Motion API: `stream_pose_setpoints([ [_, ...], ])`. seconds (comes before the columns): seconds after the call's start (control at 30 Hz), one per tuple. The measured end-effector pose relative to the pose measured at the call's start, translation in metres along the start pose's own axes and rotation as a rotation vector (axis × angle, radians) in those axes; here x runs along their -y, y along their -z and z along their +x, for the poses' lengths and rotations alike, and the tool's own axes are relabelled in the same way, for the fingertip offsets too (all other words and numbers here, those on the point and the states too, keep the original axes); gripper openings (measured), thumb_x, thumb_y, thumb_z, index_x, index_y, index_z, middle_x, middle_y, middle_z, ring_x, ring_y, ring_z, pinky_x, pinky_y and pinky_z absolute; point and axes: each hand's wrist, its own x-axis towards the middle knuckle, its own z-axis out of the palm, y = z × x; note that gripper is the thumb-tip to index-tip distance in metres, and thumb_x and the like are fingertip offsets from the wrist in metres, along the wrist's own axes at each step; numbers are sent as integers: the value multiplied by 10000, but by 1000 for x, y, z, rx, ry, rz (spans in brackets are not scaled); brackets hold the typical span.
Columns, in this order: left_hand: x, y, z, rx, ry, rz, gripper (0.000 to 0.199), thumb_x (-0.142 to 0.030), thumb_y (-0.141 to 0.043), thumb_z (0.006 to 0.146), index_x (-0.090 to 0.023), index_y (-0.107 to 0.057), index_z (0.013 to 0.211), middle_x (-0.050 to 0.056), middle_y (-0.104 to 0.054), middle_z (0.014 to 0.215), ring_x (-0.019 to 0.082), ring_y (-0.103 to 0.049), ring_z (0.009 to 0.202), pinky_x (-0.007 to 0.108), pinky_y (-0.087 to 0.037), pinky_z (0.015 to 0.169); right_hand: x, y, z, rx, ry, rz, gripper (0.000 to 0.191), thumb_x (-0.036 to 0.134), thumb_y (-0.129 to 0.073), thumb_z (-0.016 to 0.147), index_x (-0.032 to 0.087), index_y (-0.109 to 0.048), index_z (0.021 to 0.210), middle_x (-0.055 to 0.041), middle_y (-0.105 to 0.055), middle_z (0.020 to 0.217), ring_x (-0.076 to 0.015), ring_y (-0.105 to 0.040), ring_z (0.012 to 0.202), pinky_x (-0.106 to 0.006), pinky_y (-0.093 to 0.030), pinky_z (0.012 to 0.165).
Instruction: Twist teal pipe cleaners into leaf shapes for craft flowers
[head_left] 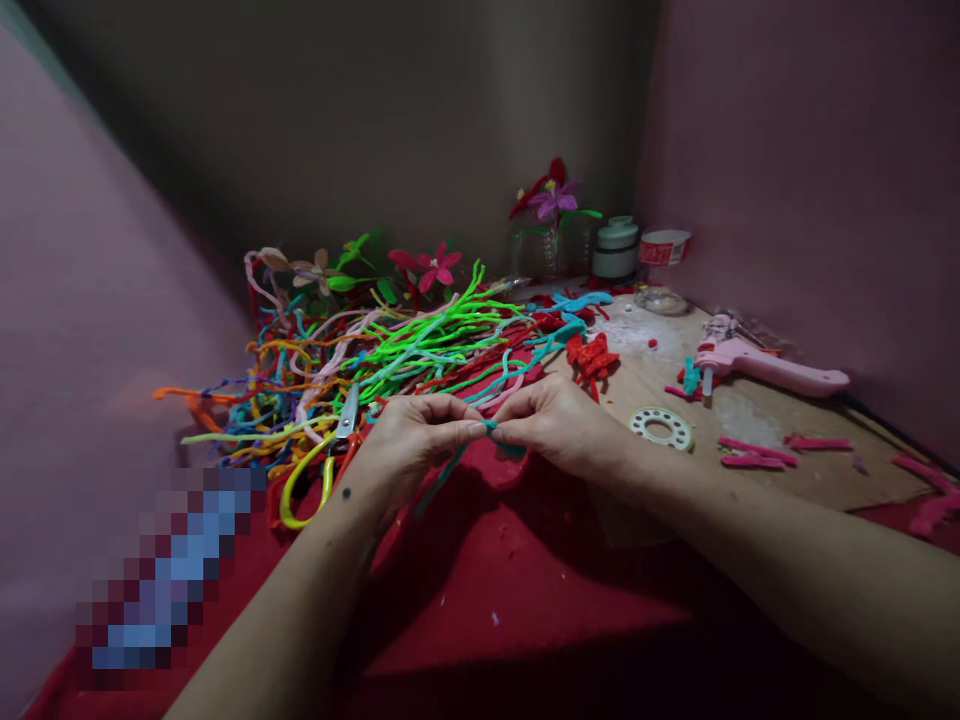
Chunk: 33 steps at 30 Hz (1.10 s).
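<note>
Well, the table (525, 640): spread with a deep red cloth, shadowy toward the near edge, dotted with tiny pale crumbs (495, 619)
Walls around me: a mauve left wall (90, 250) and a mauve right wall (802, 150), with a dark grey wall (412, 120) between them, all in dim light
Board (862, 482): flat, tan, lying at the right, with glossy whitish patches (746, 415)
Left hand (416, 435): thumb and forefinger pinched narrow on a teal strip (439, 483)
Right hand (562, 425): fingers likewise pressed together on that strip, almost meeting the left ones
Teal strip: thin and soft-looking, up in front of the red cloth between both hands, one tail slanting down to the left, its middle partly covered by the fingers
Heap of stems (442, 335): long, fuzzy, tangled, bright green over orange, pink, blue and red, just beyond the hands
Scissors (347, 418): metal blades and a yellow loop, beside the left wrist
Glue gun (772, 368): smooth pink plastic, resting on the board
Ring (682, 428): pale, flat, pierced with round holes, near the right forearm
Flowers (555, 203): fuzzy petals, purple and red, above a clear container (551, 252) at the back
</note>
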Motion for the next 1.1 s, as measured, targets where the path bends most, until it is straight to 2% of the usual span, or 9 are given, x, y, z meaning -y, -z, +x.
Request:
stream_pose_setpoints([
  [0.17, 6, -9, 1, 6, 38, -233, 185, -234, -713, 581, -127, -585, 661, -40, -528, 475, 64, -464, 389, 181, -371, 380, -1, -4, -3, -95, 73, -8, 163, 160, -532, 679, 138, -672, 599, -4, -609, 568, -96, -491, 540, -215, -372, 523],
  [0.37, 8, -19, 1, -84, -93, -224, 146, -211, -664, 645, -119, -563, 696, 7, -628, 546, 115, -587, 482, 225, -478, 498, -2, -11, -5, -53, -98, 242, 199, 231, -539, 716, 123, -645, 586, -21, -614, 575, -82, -483, 497, -210, -371, 493],
  [0.5, 4, -18, -1, -109, -135, -106, 115, -211, -631, 670, -125, -557, 688, -4, -615, 520, 113, -567, 452, 232, -468, 494, -6, -12, -2, 5, -209, 388, 145, 220, -572, 690, 122, -617, 592, -16, -584, 542, -74, -471, 448, -204, -350, 441],
  [0.63, 2, -15, -3, -178, -194, 70, 95, -203, -621, 669, -134, -561, 644, -39, -543, 471, 66, -475, 403, 181, -371, 421, -7, -11, -2, 87, -276, 321, 166, 233, -574, 695, 125, -596, 572, 3, -521, 444, -66, -408, 367, -204, -274, 376],
  [0.77, 5, -13, 0, -172, -167, 185, 142, -260, -589, 698, -154, -532, 621, -62, -468, 424, 51, -389, 363, 175, -293, 379, -5, -12, -2, 51, -265, 188, 213, 180, -555, 703, 131, -551, 496, 20, -475, 387, -50, -354, 329, -204, -238, 365],
  [0.9, 10, -14, 4, -260, -282, 348, 122, -261, -587, 690, -155, -563, 636, -48, -484, 450, 58, -397, 395, 178, -291, 399, -2, -13, -1, 19, -276, 145, 245, 132, -520, 713, 135, -523, 468, 28, -470, 381, -43, -364, 323, -195, -262, 373],
  [0.97, 12, -13, 6, -196, -247, 264, 137, -287, -589, 699, -150, -585, 692, -45, -493, 462, 58, -398, 392, 176, -283, 393, -2, -11, -1, 14, -287, 159, 243, 137, -515, 718, 134, -523, 476, 29, -478, 388, -43, -374, 330, -191, -272, 380],
  [1.1, 15, -9, 8, 32, -29, -105, 223, -356, -611, 699, -145, -584, 765, -58, -464, 447, 43, -359, 351, 160, -244, 354, -5, -8, -1, 52, -246, 195, 221, 158, -511, 722, 132, -541, 504, 27, -498, 421, -47, -384, 353, -195, -278, 396],
])
